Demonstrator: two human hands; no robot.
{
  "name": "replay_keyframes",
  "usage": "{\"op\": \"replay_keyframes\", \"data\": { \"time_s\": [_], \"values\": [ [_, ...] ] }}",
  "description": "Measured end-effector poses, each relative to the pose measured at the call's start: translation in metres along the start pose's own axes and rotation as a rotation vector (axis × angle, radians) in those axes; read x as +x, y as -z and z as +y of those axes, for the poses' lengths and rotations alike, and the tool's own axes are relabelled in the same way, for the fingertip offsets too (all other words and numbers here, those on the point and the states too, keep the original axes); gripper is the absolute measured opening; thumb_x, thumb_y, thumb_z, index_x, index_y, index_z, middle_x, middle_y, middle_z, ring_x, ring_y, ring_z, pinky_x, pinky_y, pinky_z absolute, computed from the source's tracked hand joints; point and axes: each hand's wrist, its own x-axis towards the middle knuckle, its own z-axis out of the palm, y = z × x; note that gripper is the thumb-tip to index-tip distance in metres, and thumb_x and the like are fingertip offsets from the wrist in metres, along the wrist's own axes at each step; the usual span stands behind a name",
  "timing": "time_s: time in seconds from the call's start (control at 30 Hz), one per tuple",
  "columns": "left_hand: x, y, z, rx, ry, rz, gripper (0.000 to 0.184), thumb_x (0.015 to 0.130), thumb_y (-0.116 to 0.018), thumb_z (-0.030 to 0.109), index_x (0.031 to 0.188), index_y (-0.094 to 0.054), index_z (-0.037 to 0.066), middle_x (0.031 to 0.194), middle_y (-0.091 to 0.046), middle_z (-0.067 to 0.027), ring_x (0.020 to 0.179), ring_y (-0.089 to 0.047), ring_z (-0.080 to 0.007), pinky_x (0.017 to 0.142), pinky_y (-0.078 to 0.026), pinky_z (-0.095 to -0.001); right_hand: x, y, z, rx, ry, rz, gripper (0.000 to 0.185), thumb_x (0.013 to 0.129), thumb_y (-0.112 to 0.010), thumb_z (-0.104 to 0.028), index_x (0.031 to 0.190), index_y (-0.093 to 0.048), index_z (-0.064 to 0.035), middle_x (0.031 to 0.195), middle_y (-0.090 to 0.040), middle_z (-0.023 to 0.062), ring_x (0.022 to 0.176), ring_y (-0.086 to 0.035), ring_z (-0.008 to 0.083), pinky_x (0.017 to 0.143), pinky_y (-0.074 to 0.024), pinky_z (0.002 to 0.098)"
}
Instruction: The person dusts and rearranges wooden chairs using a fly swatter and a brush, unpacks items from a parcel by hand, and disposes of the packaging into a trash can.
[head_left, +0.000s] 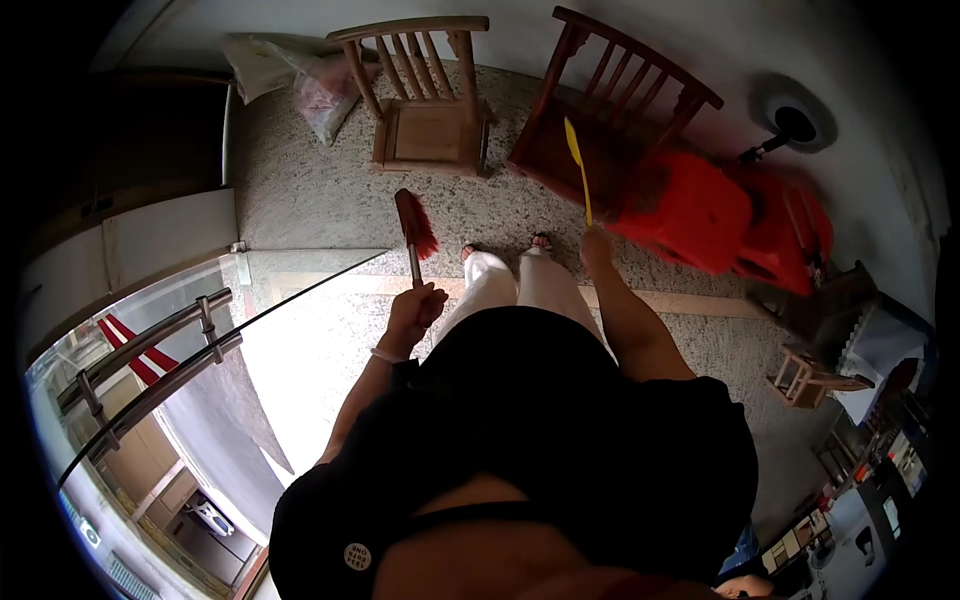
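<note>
My left hand (416, 308) is closed around the thin metallic-looking handle of a hand brush (422, 226). Its long head points away from me, with red bristles facing right, above the speckled floor (300, 190). On the other side, my right hand (597, 246) grips the lower end of a slim yellow stick (577, 158) that widens to a flat blade, perhaps a fly swatter seen edge-on. The yellow blade overlaps the seat of a dark reddish wooden chair (572, 128) in this view. The fingers of my right hand are partly hidden by its back.
A lighter wooden chair (430, 135) and plastic bags (322, 92) stand by the far wall. Red plastic stools or chairs (690, 212) and a round-based stand (793, 120) are at right. A glass door with metal handles (150, 355) is at left; a small wooden stool (800, 378) sits right.
</note>
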Motion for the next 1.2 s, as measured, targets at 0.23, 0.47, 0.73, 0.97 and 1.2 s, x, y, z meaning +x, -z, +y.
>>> {"op": "replay_keyframes", "data": {
  "time_s": [0.23, 0.47, 0.73, 0.97, 1.2],
  "values": [
    [-0.009, 0.018, -0.007, 0.016, -0.034, -0.033, 0.025, 0.082, -0.048, 0.016, 0.072, -0.053, -0.006, 0.055, -0.05, -0.0056, 0.038, -0.035, -0.0093, 0.037, -0.027, -0.021, 0.074, 0.076, -0.067, 0.876, -0.402, -0.049, 0.025, 0.087, -0.036, -0.027, 0.086, -0.048, -0.0048, 0.06, -0.048, 0.0083, 0.04, -0.042, 0.0145, 0.036, -0.0329, 0.0267],
    [-0.013, 0.011, -0.009, -0.026, 0.041, 0.165, 0.023, 0.082, -0.05, 0.015, 0.073, -0.053, -0.006, 0.061, -0.055, -0.0094, 0.042, -0.043, -0.0119, 0.039, -0.033, -0.0215, 0.086, 0.049, -0.021, 1.402, -0.873, -0.243, 0.024, 0.086, -0.038, -0.029, 0.089, -0.042, -0.0048, 0.052, -0.041, 0.0043, 0.035, -0.035, 0.0121, 0.029, -0.0269, 0.026],
    [0.001, 0.004, -0.003, -0.011, 0.039, 0.108, 0.017, 0.081, -0.05, 0.012, 0.073, -0.051, -0.004, 0.063, -0.056, -0.0102, 0.041, -0.042, -0.0111, 0.038, -0.033, -0.0211, -0.006, -0.056, 0.014, 0.83, -0.547, 0.242, 0.026, 0.087, -0.036, -0.026, 0.098, -0.05, -0.0068, 0.054, -0.041, 0.0036, 0.037, -0.036, 0.0131, 0.033, -0.0299, 0.0276],
    [0.006, 0.014, 0.006, 0.122, 0.01, 0.005, 0.02, 0.081, -0.051, 0.015, 0.072, -0.052, -0.004, 0.057, -0.053, -0.0074, 0.037, -0.038, -0.0096, 0.032, -0.026, -0.021, 0.002, 0.082, -0.091, 1.318, -0.685, 0.167, 0.024, 0.086, -0.035, -0.03, 0.088, -0.048, -0.0094, 0.054, -0.038, 0.0021, 0.038, -0.032, 0.0114, 0.035, -0.0275, 0.0239],
    [0.002, 0.027, 0.001, 0.179, -0.034, -0.051, 0.025, 0.08, -0.052, 0.018, 0.071, -0.055, -0.005, 0.052, -0.05, -0.0048, 0.036, -0.037, -0.0091, 0.03, -0.023, -0.0212, 0.036, 0.082, -0.063, 1.363, -0.508, 0.136, 0.021, 0.086, -0.033, -0.024, 0.094, -0.046, -0.0092, 0.054, -0.038, 0.0018, 0.038, -0.034, 0.0125, 0.033, -0.0274, 0.0238]
  ]
}}
